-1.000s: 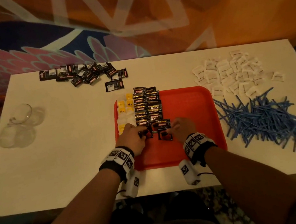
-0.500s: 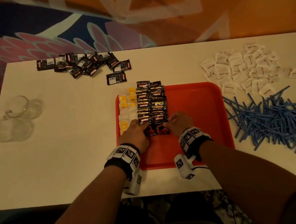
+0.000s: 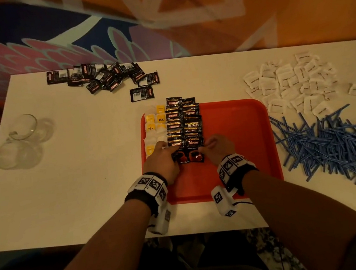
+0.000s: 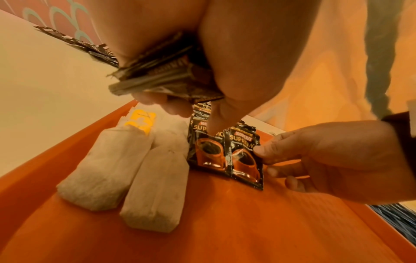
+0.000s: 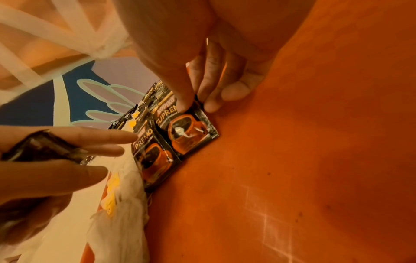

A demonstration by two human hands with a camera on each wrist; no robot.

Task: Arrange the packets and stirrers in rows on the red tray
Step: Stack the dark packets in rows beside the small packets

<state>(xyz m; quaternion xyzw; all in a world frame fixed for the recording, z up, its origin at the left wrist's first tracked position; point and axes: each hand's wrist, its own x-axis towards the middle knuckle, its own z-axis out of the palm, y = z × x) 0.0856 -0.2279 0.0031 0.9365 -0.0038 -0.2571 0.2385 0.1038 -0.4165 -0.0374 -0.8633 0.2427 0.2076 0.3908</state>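
Both hands sit a touch farther up the red tray (image 3: pixel 240 150) than half a second ago, and the front pair of coffee sachets is now snug against the two black columns instead of trailing behind them. On the tray, two columns of tea bags (image 3: pixel 156 124) run along its left edge, with the two columns of coffee packets (image 3: pixel 183 123) just beside them; the right half holds nothing yet.

Seen from the left wrist, the left hand (image 3: pixel 162 160) has its curled fingers clamped round a stack of spare sachets (image 4: pixel 157 78) while one extended fingertip presses down on the front left sachet (image 4: pixel 207 147). Its neighbour, the front right sachet (image 5: pixel 191 128), is pinched at its right edge between thumb and fingertips of the right hand (image 3: pixel 217 150).

Judging by their look, these foil sachets are light, thin and slick, so they probably slide and overlap at the slightest nudge; taking them by a crimped edge, or pinning them flat from above, seems safest. Tea bags look soft and easily crushed.

Waiting on the table (image 3: pixel 90 188) are loose black packets (image 3: pixel 101 79), white sugar packets (image 3: pixel 288 83) and blue stirrers (image 3: pixel 331 143), the last likely stiff, light and prone to rolling
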